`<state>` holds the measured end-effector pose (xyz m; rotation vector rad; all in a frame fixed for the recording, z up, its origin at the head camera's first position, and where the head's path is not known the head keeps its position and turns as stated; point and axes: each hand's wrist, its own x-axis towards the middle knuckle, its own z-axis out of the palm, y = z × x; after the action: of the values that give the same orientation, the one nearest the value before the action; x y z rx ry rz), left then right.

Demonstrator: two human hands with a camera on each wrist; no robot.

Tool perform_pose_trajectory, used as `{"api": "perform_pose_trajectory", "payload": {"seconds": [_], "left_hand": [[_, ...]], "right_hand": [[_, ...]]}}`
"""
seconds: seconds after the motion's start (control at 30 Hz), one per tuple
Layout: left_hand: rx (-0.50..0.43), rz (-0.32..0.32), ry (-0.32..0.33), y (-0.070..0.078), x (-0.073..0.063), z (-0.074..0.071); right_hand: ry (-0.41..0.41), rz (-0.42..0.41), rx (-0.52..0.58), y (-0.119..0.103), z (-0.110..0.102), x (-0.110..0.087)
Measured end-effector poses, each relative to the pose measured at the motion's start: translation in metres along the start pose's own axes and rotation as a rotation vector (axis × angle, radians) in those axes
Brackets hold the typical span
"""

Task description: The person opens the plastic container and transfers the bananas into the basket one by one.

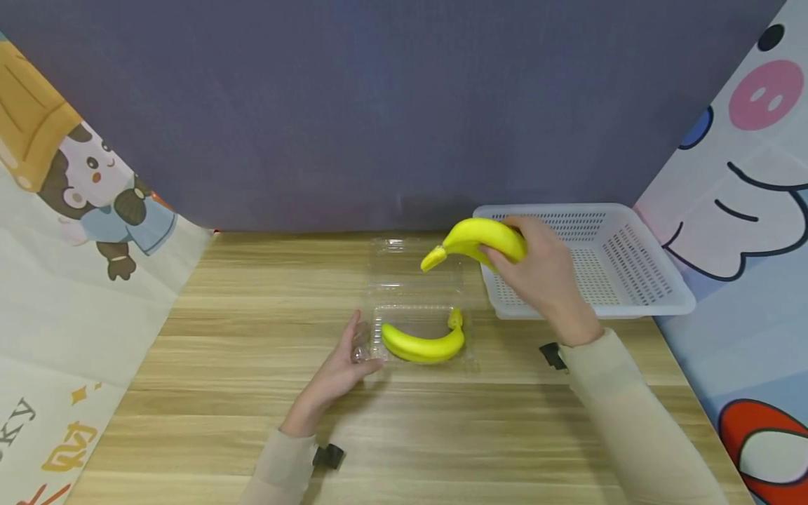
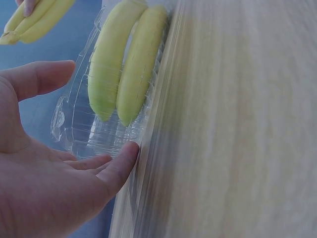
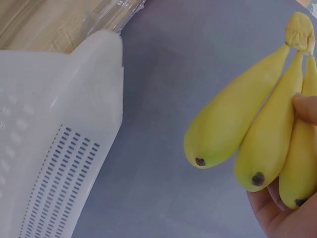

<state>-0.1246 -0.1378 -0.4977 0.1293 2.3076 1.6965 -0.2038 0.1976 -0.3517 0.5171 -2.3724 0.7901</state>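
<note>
My right hand grips a bunch of yellow bananas in the air, above the space between the clear box and the basket. Three bananas of this bunch show in the right wrist view, joined at the stem. Another banana bunch lies in the base of a clear plastic clamshell box, whose lid is folded back. Seen from the left wrist, two bananas of it lie along each other. My left hand, thumb spread from the fingers, rests at the box's left end.
On the right of the wooden table stands a white perforated basket. A dark grey panel rises along the table's back edge. Printed cloths flank both sides.
</note>
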Motion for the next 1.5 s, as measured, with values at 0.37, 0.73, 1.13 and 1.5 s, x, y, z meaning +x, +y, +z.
{"api": "perform_pose_trajectory", "payload": {"seconds": [0.37,0.73,1.13,1.5], "left_hand": [[-0.002,0.0,-0.001,-0.001,0.0,0.0],[-0.011,-0.004,0.004,0.0,-0.001,0.0],[-0.001,-0.009,0.003,0.0,-0.002,0.0],[-0.005,0.001,0.001,0.002,-0.002,0.001]], "right_hand": [[0.02,0.096,-0.014,0.016,-0.009,-0.002],[0.04,0.159,-0.034,0.037,-0.014,-0.005],[0.027,0.227,-0.051,0.056,-0.02,-0.01],[-0.006,0.264,-0.09,0.077,-0.017,-0.016]]}}
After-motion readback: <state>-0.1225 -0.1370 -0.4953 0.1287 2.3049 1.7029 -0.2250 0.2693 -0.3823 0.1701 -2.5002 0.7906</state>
